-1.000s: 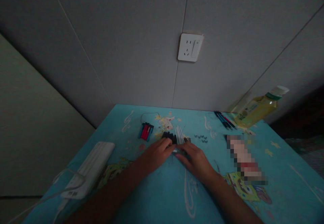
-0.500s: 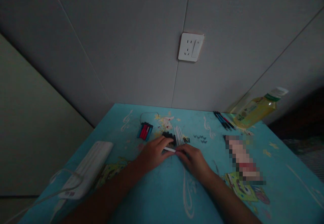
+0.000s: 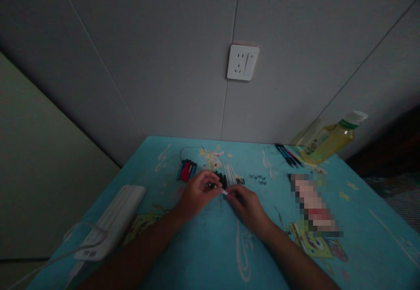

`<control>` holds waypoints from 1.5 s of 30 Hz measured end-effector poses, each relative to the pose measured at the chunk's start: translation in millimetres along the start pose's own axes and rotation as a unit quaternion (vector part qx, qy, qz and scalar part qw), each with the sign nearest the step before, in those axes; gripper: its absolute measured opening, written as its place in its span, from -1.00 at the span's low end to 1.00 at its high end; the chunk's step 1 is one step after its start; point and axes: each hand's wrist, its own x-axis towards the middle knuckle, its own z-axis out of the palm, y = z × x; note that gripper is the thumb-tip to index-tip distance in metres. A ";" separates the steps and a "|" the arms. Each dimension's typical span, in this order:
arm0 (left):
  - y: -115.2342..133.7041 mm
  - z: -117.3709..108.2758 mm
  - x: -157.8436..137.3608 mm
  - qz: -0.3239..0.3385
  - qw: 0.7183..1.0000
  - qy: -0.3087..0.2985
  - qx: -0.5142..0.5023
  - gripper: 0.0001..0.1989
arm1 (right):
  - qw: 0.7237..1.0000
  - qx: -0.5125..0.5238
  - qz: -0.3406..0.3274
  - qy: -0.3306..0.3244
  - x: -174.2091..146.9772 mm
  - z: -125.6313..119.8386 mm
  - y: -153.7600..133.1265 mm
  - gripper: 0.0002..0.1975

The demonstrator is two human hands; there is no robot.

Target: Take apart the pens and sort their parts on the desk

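My left hand [image 3: 201, 189] and my right hand [image 3: 246, 201] nearly meet over the middle of the table. Between their fingertips shows the short end of a white pen refill [image 3: 224, 191], pinched from both sides; most of it is hidden by the fingers. Right behind the hands lie small black pen parts [image 3: 221, 178], partly covered by my left hand. Beside them is a row of white refills [image 3: 230, 174], close to my right fingers. Left of these rests a bunch of red and blue pen barrels [image 3: 187, 170]. Small dark clips [image 3: 258, 179] lie to the right.
Several assembled pens [image 3: 288, 155] lie at the back right, near a tilted-looking bottle of yellow drink [image 3: 328, 143]. A blurred-out flat item [image 3: 313, 202] is on the right. A white power strip [image 3: 111, 220] with cables lies at the left edge of the blue table [image 3: 210, 255].
My left fingers have lifted and shifted along the white refill towards my right hand, so less of it shows. The view has shifted slightly.
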 end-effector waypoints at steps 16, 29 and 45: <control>-3.7 -2.5 0.8 0.028 0.998 0.053 -0.021 -0.77 | 0.991 0.118 0.055 -0.017 0.9 1.7 3.3 -0.80; -6.8 -1.3 -1.8 0.055 0.993 0.101 -0.042 -0.83 | 0.999 0.052 -0.003 -0.002 1.1 -7.3 -10.2 -0.80; -1.2 -10.5 6.4 0.060 0.981 0.178 -0.055 -0.81 | 0.999 0.035 -0.019 0.019 2.9 -7.5 4.5 -0.79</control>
